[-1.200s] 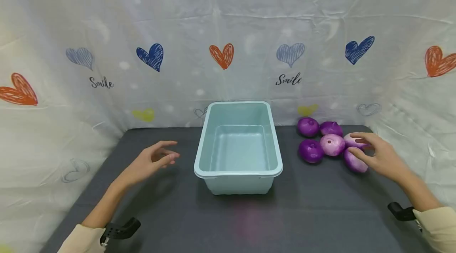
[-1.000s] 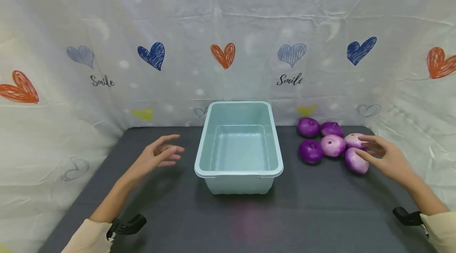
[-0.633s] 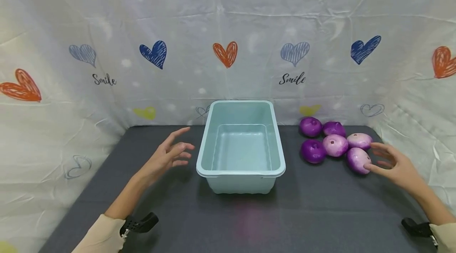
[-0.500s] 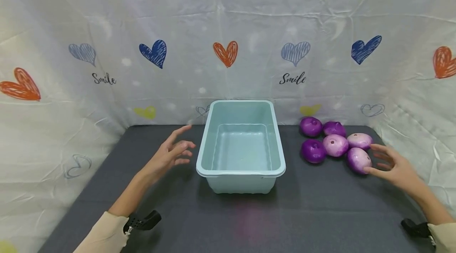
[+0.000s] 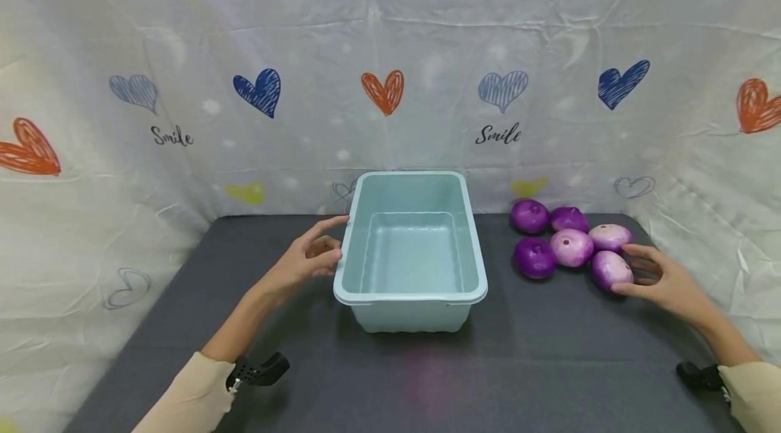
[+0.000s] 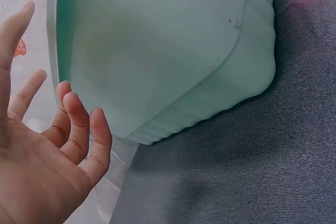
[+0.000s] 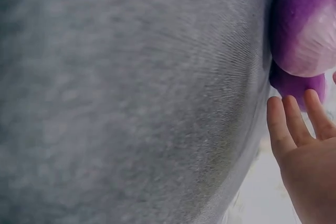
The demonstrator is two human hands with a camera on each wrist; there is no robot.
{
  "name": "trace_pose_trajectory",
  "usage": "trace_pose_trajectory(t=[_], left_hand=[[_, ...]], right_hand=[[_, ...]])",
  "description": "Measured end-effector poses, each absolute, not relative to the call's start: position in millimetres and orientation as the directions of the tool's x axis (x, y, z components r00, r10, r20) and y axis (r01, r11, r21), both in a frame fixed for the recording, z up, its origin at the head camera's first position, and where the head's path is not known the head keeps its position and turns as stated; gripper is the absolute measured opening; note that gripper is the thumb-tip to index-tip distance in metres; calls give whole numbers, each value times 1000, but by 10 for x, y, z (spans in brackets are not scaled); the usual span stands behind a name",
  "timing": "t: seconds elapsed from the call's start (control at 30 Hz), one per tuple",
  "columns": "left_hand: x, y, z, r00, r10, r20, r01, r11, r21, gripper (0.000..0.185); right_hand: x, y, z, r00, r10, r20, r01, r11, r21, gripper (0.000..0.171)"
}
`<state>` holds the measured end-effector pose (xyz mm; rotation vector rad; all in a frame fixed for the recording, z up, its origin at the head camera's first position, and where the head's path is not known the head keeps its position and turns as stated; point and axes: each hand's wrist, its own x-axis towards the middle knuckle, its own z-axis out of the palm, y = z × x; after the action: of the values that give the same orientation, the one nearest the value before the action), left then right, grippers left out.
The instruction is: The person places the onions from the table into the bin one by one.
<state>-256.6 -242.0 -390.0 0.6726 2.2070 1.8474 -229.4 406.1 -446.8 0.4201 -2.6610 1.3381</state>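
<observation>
A pale blue-green plastic basin (image 5: 410,297) stands in the middle of the table, with nothing inside. My left hand (image 5: 302,260) is at its left rim, index finger stretched toward it; whether it touches I cannot tell. In the left wrist view the fingers (image 6: 79,129) are loosely bent and hold nothing. On the right lie several purple onions in a cluster. My right hand (image 5: 668,284) is around the right side of the nearest onion (image 5: 612,269), thumb in front. The right wrist view shows loosely spread fingers (image 7: 295,121) just short of the onions (image 7: 302,30).
A dark grey cloth (image 5: 531,365) covers the table. Behind and at the sides hangs a pale curtain (image 5: 427,47) with printed hearts. More onions (image 5: 534,258) lie close together between the basin and my right hand, near the back edge.
My left hand has moved right and reached the basin's left rim. The right hand drew back rightward from the onions, then came slightly nearer to the closest one. Basin and onions stay put.
</observation>
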Motion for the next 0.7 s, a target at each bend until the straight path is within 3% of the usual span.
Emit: trace_pose_trajectory(t=[0.27, 0.57, 0.7], left_hand=[[-2585, -2404, -3922, -876, 452, 170, 257, 138, 957, 61], [-2595, -2396, -3942, -875, 453, 171, 264, 149, 953, 63], [-2611, -2384, -3951, -876, 456, 159, 259, 166, 951, 64]], right_hand=[[-2329, 4086, -4521, -933, -194, 304, -360, 475, -803, 67], [-2351, 4067, -4465, -960, -210, 186, -275, 581, -766, 74], [-2383, 4029, -4452, -957, -223, 187, -285, 591, -754, 69]])
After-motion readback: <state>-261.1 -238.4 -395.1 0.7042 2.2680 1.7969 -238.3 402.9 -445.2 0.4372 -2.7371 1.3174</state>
